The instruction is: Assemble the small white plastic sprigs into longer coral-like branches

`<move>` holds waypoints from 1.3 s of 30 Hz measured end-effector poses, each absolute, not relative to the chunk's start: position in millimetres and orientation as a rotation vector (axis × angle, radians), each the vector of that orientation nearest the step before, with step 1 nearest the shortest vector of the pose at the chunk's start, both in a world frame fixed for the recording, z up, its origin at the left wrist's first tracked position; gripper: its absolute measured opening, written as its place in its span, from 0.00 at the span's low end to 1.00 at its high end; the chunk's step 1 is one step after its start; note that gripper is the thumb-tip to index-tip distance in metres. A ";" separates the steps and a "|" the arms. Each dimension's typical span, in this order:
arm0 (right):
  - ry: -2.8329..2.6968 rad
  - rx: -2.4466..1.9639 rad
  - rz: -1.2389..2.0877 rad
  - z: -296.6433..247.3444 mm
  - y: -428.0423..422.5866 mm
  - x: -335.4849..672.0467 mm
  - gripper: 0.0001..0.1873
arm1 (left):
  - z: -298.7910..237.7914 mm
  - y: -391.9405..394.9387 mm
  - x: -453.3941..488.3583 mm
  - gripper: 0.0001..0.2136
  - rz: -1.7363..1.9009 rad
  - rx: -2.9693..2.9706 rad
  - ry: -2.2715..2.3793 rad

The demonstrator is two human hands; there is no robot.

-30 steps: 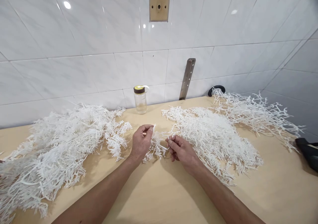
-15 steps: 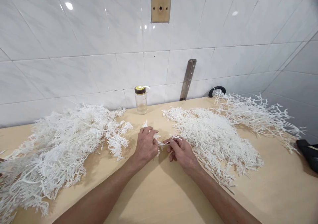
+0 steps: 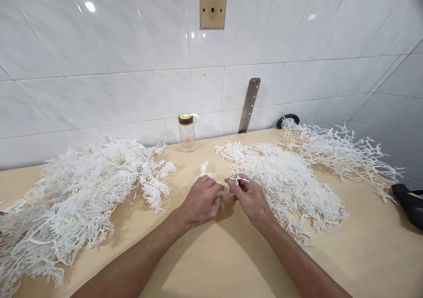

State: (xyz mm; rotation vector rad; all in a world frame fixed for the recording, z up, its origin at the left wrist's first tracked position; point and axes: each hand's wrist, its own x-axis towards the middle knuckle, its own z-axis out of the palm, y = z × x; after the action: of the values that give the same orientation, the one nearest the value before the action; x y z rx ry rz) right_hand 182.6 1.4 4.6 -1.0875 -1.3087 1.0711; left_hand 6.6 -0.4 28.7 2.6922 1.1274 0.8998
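Over the middle of the table [image 3: 198, 263], my left hand [image 3: 203, 199] is closed on a white feathery plastic sprig [image 3: 204, 169], whose tip pokes up beyond the knuckles. Close beside it on the right, my right hand [image 3: 249, 199] pinches a thin white branched plastic stem [image 3: 241, 179] between thumb and forefinger. The fingertips of both hands are nearly together, and the spot between them is partly hidden and blurred. Right of my right hand lies a pile of white branched stems [image 3: 280, 174]. A heap of fuller white sprigs [image 3: 92, 188] spreads on the left.
A clear bottle with a black and yellow lid [image 3: 187, 133] stands near the tiled wall. A metal strip [image 3: 250, 105] leans on the wall. More bare white branches [image 3: 340, 155] lie at the back right, by a black ring-shaped thing [image 3: 288, 118] and a black object [image 3: 410, 205].
My left hand has turned over and shifted slightly right and down, towards my right hand. The sprig's tip now shows above its knuckles. My right hand has moved slightly right.
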 end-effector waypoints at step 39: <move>-0.993 -0.885 1.557 22.4 -4.4 182.7 0.16 | 54.4 5.4 2.1 0.21 0.957 1.237 1.026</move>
State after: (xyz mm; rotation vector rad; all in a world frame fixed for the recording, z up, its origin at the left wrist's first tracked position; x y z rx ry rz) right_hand 182.7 -4.4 22.4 -0.8854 -0.9925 1.5573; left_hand 2.1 5.4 54.4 1.2367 1.0259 0.9571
